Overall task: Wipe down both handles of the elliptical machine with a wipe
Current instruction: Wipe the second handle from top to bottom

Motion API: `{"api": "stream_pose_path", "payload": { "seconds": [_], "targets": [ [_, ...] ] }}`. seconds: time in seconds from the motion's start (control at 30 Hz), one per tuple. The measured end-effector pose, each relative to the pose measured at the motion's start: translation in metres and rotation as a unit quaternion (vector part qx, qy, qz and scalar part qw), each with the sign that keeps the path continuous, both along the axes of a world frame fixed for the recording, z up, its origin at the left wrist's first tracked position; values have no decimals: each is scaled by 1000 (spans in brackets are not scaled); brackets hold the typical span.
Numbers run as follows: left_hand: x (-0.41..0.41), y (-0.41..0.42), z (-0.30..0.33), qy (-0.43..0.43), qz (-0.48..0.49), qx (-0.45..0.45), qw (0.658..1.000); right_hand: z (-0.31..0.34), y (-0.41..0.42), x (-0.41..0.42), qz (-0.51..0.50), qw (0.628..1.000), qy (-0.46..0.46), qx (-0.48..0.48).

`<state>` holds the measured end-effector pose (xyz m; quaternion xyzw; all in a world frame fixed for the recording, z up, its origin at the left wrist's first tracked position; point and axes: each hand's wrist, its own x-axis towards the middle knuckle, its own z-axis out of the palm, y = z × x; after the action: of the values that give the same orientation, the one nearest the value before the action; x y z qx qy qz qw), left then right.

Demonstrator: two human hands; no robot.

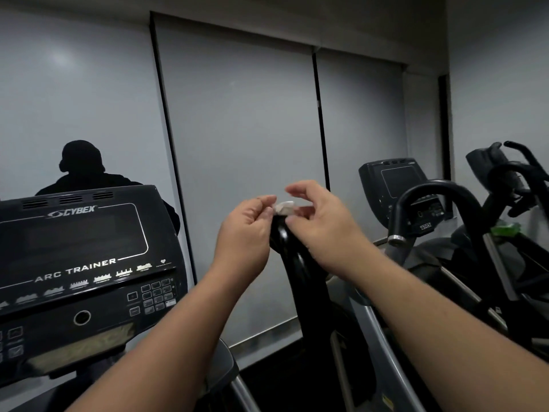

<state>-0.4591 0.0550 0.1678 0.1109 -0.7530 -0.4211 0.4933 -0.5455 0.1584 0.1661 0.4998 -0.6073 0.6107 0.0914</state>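
A small white wipe point(283, 207) is being held bunched over the tip of the black handle point(292, 263), pinched between the curled fingers of the left hand point(246, 233) and the right hand point(319, 224). For a good pass, the wipe is best being wrapped round the handle and drawn downward with steady pressure. The console point(86, 263) is being left untouched, well apart to the left.

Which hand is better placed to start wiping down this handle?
Right, probably. The right hand pinches the wipe directly over the handle top; the left hand only pinches the wipe's end beside it.
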Motion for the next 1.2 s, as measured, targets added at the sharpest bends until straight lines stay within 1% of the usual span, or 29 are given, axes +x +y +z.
{"api": "stream_pose_path", "payload": {
  "seconds": [0.1,0.17,0.23,0.37,0.5,0.63,0.77,0.9,1.0,1.13,1.2],
  "targets": [
    [-1,-3,2,3,16,-7,1000,-24,11,12,-110,994,26,1],
    [1,-7,4,7,20,-9,1000,-34,10,21,-136,991,12,12],
    [-1,-15,2,7,23,5,1000,-41,6,27,-134,991,2,8],
    [-10,-29,-3,9,34,57,998,-46,5,31,-145,989,37,-18],
    [-15,-28,-16,74,19,51,996,-47,3,29,-151,987,48,-34],
    [-29,-40,-29,80,32,140,986,-50,-1,27,-153,986,47,-52],
    [-33,-37,-43,120,33,159,979,-52,-4,24,-156,985,50,-58],
    [-37,-39,-60,103,-5,219,970,-52,-7,25,-148,985,51,-69],
    [-41,-38,-63,142,-23,243,959,-53,-8,23,-154,983,59,-80],
    [-49,-31,-74,131,-65,303,942,-54,-9,23,-150,984,59,-77],
    [-50,-32,-72,164,-74,314,932,-54,-9,23,-150,984,62,-78]
  ]
}}
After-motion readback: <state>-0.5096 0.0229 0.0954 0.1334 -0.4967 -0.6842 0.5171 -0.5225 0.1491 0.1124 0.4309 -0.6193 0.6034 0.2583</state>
